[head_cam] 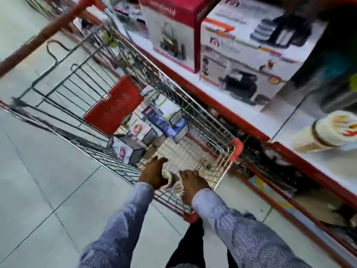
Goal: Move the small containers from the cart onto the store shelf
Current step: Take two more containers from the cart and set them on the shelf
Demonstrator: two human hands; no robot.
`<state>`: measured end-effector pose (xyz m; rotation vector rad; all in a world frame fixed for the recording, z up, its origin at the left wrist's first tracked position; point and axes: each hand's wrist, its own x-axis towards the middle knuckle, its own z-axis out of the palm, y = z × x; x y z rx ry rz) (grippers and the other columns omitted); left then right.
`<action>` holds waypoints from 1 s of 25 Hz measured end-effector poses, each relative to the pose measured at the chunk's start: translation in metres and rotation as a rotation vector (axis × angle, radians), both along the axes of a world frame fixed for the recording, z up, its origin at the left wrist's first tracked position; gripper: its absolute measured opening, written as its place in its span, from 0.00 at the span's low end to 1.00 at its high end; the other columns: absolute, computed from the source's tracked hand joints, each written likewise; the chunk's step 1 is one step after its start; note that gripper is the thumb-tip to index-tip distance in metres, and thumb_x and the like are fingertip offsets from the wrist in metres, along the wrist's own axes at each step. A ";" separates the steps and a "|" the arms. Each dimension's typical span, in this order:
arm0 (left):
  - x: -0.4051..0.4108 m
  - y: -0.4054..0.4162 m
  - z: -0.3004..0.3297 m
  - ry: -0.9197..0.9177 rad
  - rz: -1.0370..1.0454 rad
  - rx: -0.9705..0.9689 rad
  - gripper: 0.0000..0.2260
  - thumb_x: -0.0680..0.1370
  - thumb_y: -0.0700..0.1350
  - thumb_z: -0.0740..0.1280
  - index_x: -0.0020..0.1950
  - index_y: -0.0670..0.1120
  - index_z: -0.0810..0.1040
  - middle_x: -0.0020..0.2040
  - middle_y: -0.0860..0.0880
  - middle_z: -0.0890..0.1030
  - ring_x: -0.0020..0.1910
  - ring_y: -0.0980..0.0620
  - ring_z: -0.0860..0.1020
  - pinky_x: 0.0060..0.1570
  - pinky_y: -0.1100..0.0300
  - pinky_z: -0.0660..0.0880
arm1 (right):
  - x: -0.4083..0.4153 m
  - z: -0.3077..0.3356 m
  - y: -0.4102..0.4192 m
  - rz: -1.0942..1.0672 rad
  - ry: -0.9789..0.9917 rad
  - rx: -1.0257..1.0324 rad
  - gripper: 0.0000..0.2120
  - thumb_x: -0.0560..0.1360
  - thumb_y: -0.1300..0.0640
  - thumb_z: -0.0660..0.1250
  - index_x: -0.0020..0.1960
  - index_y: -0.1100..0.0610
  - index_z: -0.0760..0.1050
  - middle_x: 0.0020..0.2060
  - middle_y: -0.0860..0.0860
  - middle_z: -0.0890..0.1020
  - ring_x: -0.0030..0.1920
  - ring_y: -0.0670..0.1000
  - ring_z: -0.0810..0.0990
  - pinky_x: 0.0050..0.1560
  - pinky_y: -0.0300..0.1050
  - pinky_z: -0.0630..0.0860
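Both my hands reach down into the near end of a wire shopping cart [210, 120] with red corners. My left hand [154, 175] curls around a small white container [167, 176] with a green-patterned top. My right hand [191, 185] lies against a second small white container [177, 188] just below the first; its grip is partly hidden. More small boxed items [164, 120] lie deeper in the cart. The store shelf [212, 88], white with a red front edge, runs along the cart's right side.
Large appliance boxes [249, 53] stand on the shelf at the upper right. A rolled printed mat [326, 132] lies further along the shelf. A lower shelf [289, 190] holds dark items. The cart's red child-seat flap [114, 107] is up. Grey tiled floor [48, 190] spreads to the left.
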<state>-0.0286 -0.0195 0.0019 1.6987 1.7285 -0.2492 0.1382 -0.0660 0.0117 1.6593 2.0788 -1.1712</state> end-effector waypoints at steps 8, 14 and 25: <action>0.014 0.008 -0.066 0.095 -0.067 -0.143 0.25 0.63 0.38 0.75 0.59 0.44 0.76 0.61 0.37 0.78 0.60 0.36 0.77 0.58 0.47 0.76 | -0.028 -0.054 0.002 -0.051 -0.156 -0.094 0.29 0.70 0.61 0.70 0.67 0.63 0.62 0.63 0.60 0.69 0.65 0.64 0.69 0.61 0.59 0.72; 0.016 0.012 -0.039 0.039 0.055 0.000 0.20 0.66 0.41 0.74 0.57 0.40 0.78 0.56 0.37 0.81 0.57 0.37 0.79 0.56 0.52 0.76 | -0.015 -0.040 0.013 -0.105 -0.136 -0.118 0.40 0.63 0.56 0.78 0.68 0.62 0.62 0.64 0.59 0.69 0.64 0.62 0.71 0.61 0.56 0.73; 0.064 0.018 0.140 -0.290 0.281 0.507 0.33 0.55 0.54 0.78 0.57 0.47 0.73 0.46 0.44 0.83 0.44 0.43 0.81 0.44 0.51 0.80 | 0.090 0.134 0.009 -0.559 0.144 0.407 0.44 0.55 0.44 0.77 0.68 0.45 0.63 0.63 0.49 0.73 0.62 0.54 0.73 0.61 0.51 0.74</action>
